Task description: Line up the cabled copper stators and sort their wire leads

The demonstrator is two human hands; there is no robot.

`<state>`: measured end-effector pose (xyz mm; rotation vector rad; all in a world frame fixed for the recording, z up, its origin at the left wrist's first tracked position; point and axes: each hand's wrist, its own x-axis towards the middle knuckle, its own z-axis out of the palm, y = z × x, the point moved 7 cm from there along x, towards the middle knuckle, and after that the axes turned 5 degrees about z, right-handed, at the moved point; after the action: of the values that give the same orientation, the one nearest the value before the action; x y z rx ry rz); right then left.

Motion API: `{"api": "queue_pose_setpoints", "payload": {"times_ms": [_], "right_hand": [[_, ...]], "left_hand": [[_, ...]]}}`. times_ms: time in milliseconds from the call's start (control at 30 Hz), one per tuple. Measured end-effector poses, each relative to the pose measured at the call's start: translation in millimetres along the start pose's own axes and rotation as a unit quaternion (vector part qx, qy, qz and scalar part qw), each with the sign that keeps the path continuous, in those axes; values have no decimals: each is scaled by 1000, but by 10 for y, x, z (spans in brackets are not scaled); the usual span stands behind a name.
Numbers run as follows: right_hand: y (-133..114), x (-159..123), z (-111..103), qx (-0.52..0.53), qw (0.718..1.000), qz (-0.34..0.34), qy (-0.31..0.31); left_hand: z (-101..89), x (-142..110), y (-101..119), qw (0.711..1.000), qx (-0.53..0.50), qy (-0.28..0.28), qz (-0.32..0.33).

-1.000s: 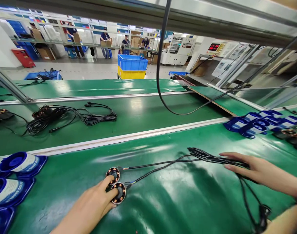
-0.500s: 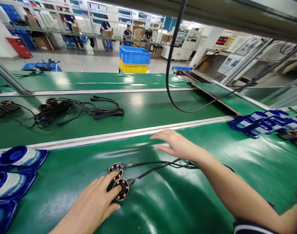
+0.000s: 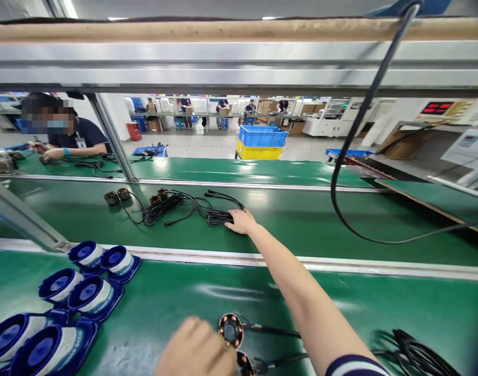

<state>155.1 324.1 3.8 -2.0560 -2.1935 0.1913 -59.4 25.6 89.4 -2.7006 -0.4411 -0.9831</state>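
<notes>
My right hand (image 3: pixel 242 222) is stretched far forward onto the middle belt, at the right end of a coiled black cable (image 3: pixel 219 217). Its thumb and fingers are apart about the coil, with no closed grip showing. Near the front, my left hand (image 3: pixel 195 349) is blurred, its fingertips hidden, beside two round motor stators with copper windings. The farther stator (image 3: pixel 231 331) lies face up; the nearer stator (image 3: pixel 245 364) is partly cut off by the frame. Black leads run right from both, passing under my right forearm.
Blue labelled housings (image 3: pixel 95 295) stand in rows at left. More wired stators (image 3: pixel 159 196) lie on the middle belt. A black cable (image 3: pixel 336 198) hangs in a loop at right, below a metal beam (image 3: pixel 223 68). A co-worker (image 3: pixel 78 133) sits across at far left.
My right hand has moved forward from above the near surface to the cable coil on the middle belt. My left hand's fingers no longer visibly rest in the stators. The view has tilted up and left.
</notes>
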Motion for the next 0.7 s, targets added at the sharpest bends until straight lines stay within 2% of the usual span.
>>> {"api": "queue_pose_setpoints", "payload": {"times_ms": [67, 100, 133, 233, 333, 433, 533, 600, 700], "right_hand": [[95, -4, 33, -9, 1000, -10, -10], [135, -20, 41, -12, 1000, -15, -12], [169, -40, 47, -15, 1000, -18, -13], [235, -98, 61, -25, 1000, -14, -6], [267, -144, 72, -31, 999, -6, 10], [306, -191, 74, -33, 999, 1, 27], [365, -237, 73, -34, 999, 7, 40], [412, -259, 72, -32, 998, 12, 46], [492, -273, 67, -27, 998, 21, 46]], "left_hand": [[102, 17, -648, 986, -26, -96, -137], [146, -9, -1067, 963, -17, -136, -231], [159, -7, -1462, 947, 1, -146, -285], [227, 28, -2596, 903, 63, -156, -395], [363, 41, -3435, 857, 112, -193, -464], [530, -4, -3935, 816, 133, -233, -513], [744, -69, -4251, 784, 128, -259, -550], [919, -80, -4411, 776, 115, -273, -557], [1161, -44, -4582, 785, 88, -291, -541]]}}
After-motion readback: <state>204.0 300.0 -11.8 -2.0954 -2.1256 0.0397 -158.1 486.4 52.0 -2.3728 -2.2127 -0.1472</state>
